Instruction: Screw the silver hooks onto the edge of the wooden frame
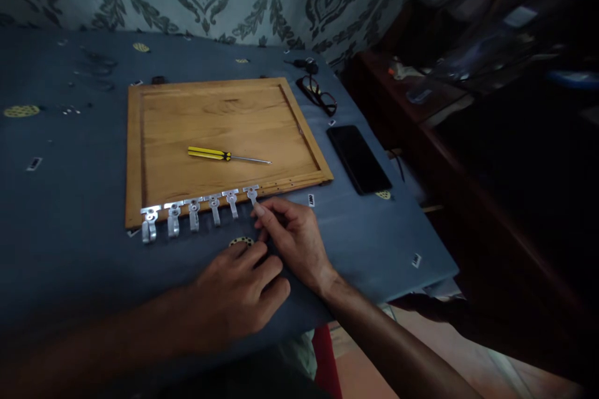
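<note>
metal bracket [253, 194], rightmost in row along wooden panel [219, 131] near edge, long axis toward person; right hand [292, 237] nearer, fingertips pinched at its tip; left hand [241, 290] flat, empty.

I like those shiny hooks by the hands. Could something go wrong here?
Maybe. The phone and glasses lie close beside the wooden board, so a shifted board might knock them. The screwdriver lies loose on the board and could roll. The right hand fingers the end metal hook; the hooks overhang the board's edge and could snag the blue cloth.
</note>
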Demonstrator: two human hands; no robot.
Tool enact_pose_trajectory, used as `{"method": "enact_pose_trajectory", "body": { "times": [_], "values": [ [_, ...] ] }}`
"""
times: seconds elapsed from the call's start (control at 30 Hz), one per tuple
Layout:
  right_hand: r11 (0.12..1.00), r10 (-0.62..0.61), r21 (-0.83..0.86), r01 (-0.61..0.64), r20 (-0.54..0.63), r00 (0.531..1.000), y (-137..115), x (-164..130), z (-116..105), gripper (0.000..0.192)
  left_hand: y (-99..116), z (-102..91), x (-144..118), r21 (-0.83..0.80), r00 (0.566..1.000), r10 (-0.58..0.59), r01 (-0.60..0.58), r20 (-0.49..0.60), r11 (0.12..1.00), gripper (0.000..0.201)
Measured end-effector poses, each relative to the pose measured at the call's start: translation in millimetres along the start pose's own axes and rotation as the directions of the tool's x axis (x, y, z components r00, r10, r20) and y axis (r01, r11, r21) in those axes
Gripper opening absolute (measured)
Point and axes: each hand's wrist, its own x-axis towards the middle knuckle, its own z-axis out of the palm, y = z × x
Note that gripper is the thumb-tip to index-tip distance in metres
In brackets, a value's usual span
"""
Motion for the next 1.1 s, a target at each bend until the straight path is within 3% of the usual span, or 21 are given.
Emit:
{"method": "enact_pose_trajectory", "body": {
  "times": [0.63,1.1],
  "values": [
    [1.000,-0.011,0.004,0.011,0.025,1.000,-1.2,1.0,2.5,0.027,-0.3,3.2,1.9,0.006,0.997,-0.016,0.017,-0.080,1.000,0.017],
    [0.999,-0.045,-0.005,0.046,0.043,0.998,3.9,2.9,3.2,0.028,1.6,5.6,-4.1,0.025,0.999,-0.002,0.003,-0.039,1.000,0.020]
  ]
}}
